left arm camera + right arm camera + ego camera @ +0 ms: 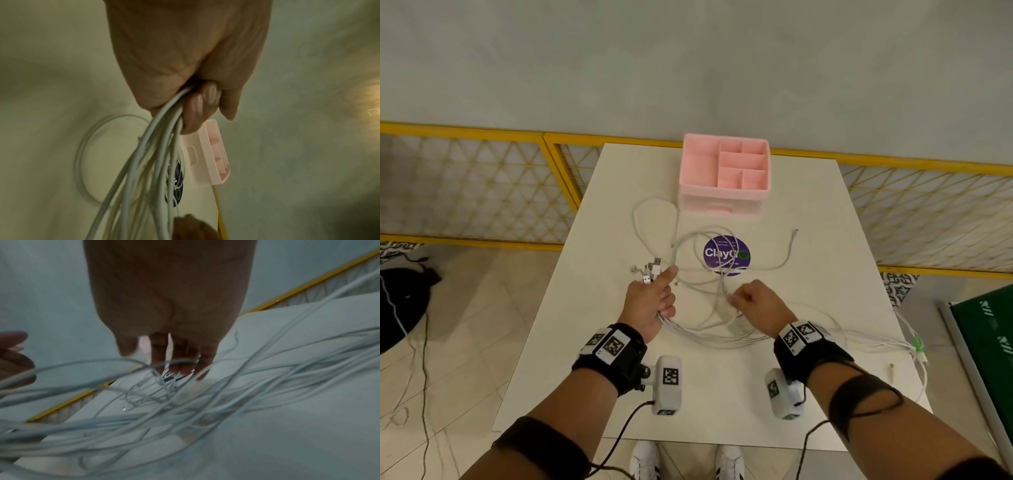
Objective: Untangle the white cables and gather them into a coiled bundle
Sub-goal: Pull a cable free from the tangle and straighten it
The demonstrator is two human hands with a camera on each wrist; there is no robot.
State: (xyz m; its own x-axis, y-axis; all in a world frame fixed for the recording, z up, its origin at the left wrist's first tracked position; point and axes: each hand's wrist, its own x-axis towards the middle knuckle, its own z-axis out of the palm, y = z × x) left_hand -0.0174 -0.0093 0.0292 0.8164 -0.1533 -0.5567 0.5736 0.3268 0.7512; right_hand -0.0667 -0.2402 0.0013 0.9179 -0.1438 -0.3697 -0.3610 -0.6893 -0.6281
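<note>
**Ends gathered, coil not yet begun**

The left hand [650,301] curls its fingers round several white cables [709,270] near their plugs [649,269], which stick out beyond its fist. The rest lies in loose, crossing loops on the table [808,212], trailing to the right edge. The right hand [753,301] reaches into the tangle, seemingly pinching one strand, though blur hides that. Untangling is partly done; coiling remains.
</note>
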